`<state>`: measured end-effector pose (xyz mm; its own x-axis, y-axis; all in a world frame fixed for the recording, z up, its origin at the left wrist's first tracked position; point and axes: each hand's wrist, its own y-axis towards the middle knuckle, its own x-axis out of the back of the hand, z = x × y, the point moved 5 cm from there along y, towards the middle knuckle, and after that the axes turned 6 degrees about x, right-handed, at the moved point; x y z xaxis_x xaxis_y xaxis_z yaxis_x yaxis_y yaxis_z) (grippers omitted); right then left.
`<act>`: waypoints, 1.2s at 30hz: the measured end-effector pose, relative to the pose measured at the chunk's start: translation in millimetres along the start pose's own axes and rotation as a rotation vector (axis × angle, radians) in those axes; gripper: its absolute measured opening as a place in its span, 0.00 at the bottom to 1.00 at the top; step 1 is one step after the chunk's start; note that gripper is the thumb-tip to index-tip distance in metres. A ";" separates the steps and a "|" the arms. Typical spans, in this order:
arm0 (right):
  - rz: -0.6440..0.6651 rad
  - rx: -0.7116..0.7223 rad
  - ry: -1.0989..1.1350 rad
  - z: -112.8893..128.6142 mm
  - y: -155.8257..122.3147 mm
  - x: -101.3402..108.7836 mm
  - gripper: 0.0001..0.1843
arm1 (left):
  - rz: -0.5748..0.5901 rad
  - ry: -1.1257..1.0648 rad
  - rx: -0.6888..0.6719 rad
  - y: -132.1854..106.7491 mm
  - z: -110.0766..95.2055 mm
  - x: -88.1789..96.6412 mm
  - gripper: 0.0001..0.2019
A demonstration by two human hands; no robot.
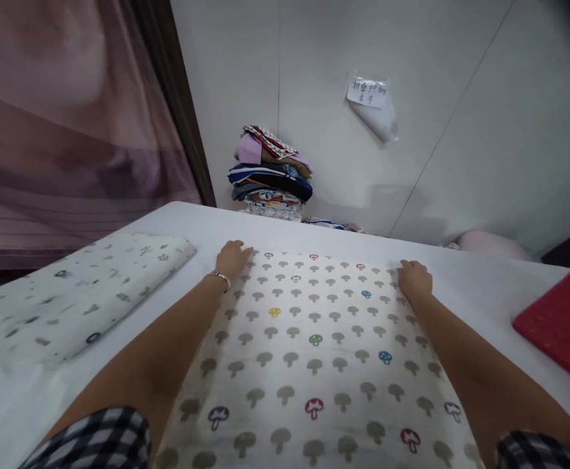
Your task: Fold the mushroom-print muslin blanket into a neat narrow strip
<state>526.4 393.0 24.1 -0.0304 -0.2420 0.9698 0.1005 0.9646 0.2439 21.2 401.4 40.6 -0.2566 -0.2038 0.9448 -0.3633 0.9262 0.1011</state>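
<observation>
Left hand (234,258) and right hand (414,280), set wide at the far corners of my mushroom cloth (316,355), seemingly keep it flat; whether they pinch, I can't tell.

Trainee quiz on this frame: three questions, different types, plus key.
1. True or false: the left grip and right grip are at the same side edge of the mushroom-print cloth.
2. Most printed mushrooms are: A) blue; B) grey-beige; C) red.
3. Fill in: the red item lies to the cloth's ___.

Key: 1. False, opposite side edges; 2. B; 3. right.
</observation>
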 end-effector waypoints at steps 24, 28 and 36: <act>0.202 0.263 0.063 42.0 -28.5 -12.3 0.33 | 0.208 0.086 -0.304 -47.6 -14.2 -10.6 0.34; 0.141 0.278 0.068 -5.6 -73.7 -25.3 0.35 | 0.129 0.108 -0.346 -89.9 9.3 1.2 0.37; 0.256 0.208 0.114 -23.9 -89.5 -26.8 0.36 | 0.243 0.074 -0.276 -119.1 33.3 1.8 0.38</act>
<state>542.0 310.6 -23.7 0.0817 0.0118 0.9966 -0.1149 0.9934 -0.0024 34.1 280.1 19.9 -0.2371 0.0469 0.9704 -0.0417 0.9974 -0.0584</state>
